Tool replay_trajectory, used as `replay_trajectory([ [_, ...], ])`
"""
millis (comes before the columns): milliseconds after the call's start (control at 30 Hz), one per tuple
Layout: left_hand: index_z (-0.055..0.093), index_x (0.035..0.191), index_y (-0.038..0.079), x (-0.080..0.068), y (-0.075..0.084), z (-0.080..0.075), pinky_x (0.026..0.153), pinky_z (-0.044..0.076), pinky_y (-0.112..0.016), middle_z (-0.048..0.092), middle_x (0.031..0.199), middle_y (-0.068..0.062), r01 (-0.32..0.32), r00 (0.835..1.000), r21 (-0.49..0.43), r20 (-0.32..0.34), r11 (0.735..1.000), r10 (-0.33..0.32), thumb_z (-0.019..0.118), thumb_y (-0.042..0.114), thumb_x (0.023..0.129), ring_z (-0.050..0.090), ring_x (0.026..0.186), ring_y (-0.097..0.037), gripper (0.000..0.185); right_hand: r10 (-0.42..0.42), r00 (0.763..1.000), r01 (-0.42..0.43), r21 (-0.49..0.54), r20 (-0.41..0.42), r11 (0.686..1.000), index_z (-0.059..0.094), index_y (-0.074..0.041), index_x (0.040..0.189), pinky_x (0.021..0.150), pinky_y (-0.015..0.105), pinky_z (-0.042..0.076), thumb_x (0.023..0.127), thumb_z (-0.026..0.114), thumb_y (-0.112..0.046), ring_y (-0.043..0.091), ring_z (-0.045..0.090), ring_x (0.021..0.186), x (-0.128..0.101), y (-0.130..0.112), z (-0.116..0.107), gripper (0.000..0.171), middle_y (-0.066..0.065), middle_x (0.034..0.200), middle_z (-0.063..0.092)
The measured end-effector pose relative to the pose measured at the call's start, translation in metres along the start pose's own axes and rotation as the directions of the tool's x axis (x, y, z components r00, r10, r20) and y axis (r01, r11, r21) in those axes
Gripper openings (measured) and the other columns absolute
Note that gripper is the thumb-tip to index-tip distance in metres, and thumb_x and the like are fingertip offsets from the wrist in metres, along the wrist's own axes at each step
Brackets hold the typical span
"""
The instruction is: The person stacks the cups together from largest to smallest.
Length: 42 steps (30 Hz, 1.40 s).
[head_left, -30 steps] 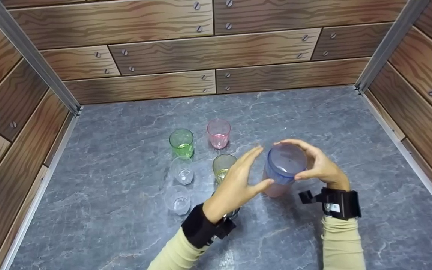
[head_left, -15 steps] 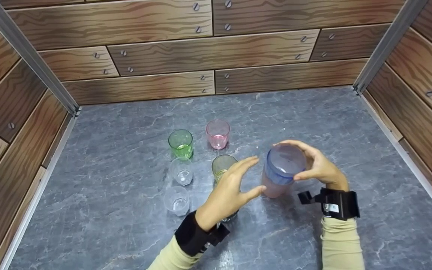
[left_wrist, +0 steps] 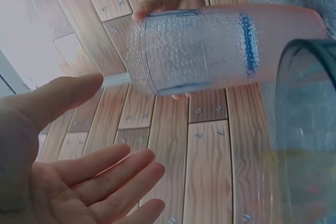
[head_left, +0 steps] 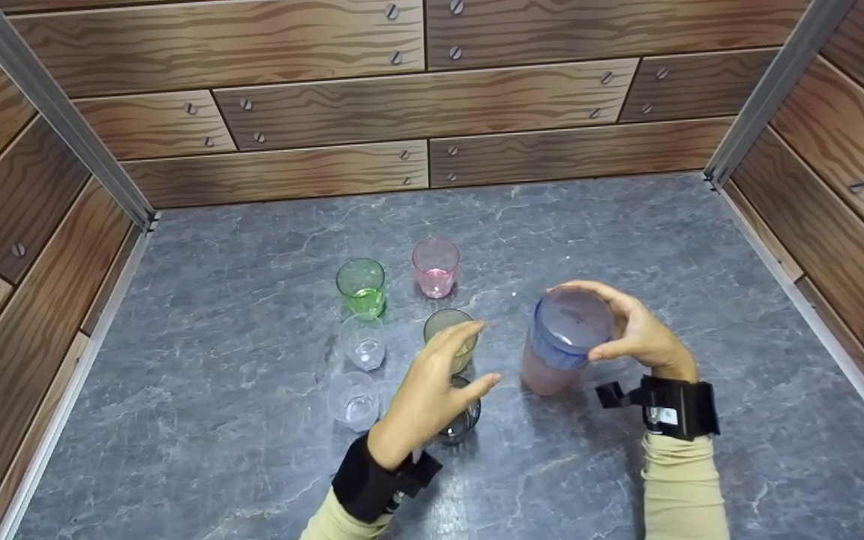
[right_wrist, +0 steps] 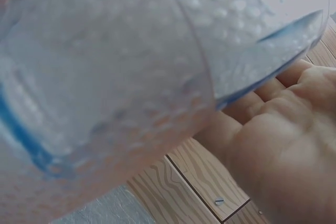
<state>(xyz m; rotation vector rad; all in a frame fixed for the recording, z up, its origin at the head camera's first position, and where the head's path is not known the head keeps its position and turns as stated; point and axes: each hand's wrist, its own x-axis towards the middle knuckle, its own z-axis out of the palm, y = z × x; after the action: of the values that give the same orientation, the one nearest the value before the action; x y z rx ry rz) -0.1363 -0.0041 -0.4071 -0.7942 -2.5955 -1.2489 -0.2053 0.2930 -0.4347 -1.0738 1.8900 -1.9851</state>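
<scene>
The right hand grips the upper part of the container, upright near the tumblers; the left hand is spread, holding nothing. Container likely light, stiff, slippery: grasp its textured wall.

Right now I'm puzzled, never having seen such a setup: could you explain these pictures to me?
There is no robot here, just a person's bare left hand and right hand. The wide picture comes from a camera on the person's head, looking forward and down. The other two come from cameras on the wrists, each showing that hand's work up close.

The right hand grips a tall container, bluish at the top and pinkish below. The left hand is open and holds nothing.

On the grey surface stand six cups: a green cup, a pink cup, two clear cups, an olive cup and a dark cup.
</scene>
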Motion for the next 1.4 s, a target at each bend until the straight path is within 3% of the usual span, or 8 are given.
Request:
replay_trajectory([
  [433,0.049,0.130,0.007,-0.007,-0.010,0.000,0.108,0.042,-0.038,0.055,0.132,-0.009,0.046,0.999,-0.016,0.025,0.999,-0.045,0.070,0.029,0.080,0.051,0.124,-0.021,0.058,-0.022,0.999,0.022,0.026,0.025,0.999,0.026,0.016,0.136,0.106,0.026,0.043,0.066,0.071,0.012,0.018,0.047,0.128,-0.002,0.003,0.000,0.083,0.013,0.140,0.048],
  [800,0.047,0.132,0.006,-0.009,-0.021,-0.007,0.108,0.042,-0.036,0.054,0.134,-0.009,0.039,0.989,-0.026,0.143,0.999,-0.035,0.068,0.032,0.081,0.052,0.124,-0.021,0.061,-0.017,1.000,0.017,0.018,0.022,1.000,0.026,0.015,0.136,0.105,0.027,0.043,0.067,0.070,0.013,0.018,0.047,0.128,-0.002,0.002,0.001,0.083,0.014,0.139,0.048],
  [1000,0.048,0.131,0.004,-0.008,-0.031,-0.014,0.107,0.044,-0.034,0.055,0.132,-0.010,0.030,0.986,-0.011,0.165,0.999,-0.028,0.068,0.034,0.080,0.054,0.122,-0.021,0.062,-0.025,0.999,0.024,0.018,0.028,1.000,0.025,0.016,0.136,0.106,0.026,0.042,0.066,0.070,0.014,0.019,0.046,0.128,-0.001,0.002,-0.001,0.083,0.014,0.140,0.047],
  [1400,0.049,0.130,0.005,-0.010,-0.040,-0.026,0.108,0.042,-0.038,0.055,0.133,-0.010,0.050,0.956,-0.005,0.290,0.999,-0.047,0.076,0.033,0.072,0.053,0.124,-0.023,0.070,-0.026,0.999,0.026,0.006,0.024,1.000,0.026,0.015,0.136,0.106,0.025,0.042,0.066,0.070,0.013,0.018,0.047,0.127,0.000,0.002,-0.002,0.083,0.013,0.140,0.047],
])
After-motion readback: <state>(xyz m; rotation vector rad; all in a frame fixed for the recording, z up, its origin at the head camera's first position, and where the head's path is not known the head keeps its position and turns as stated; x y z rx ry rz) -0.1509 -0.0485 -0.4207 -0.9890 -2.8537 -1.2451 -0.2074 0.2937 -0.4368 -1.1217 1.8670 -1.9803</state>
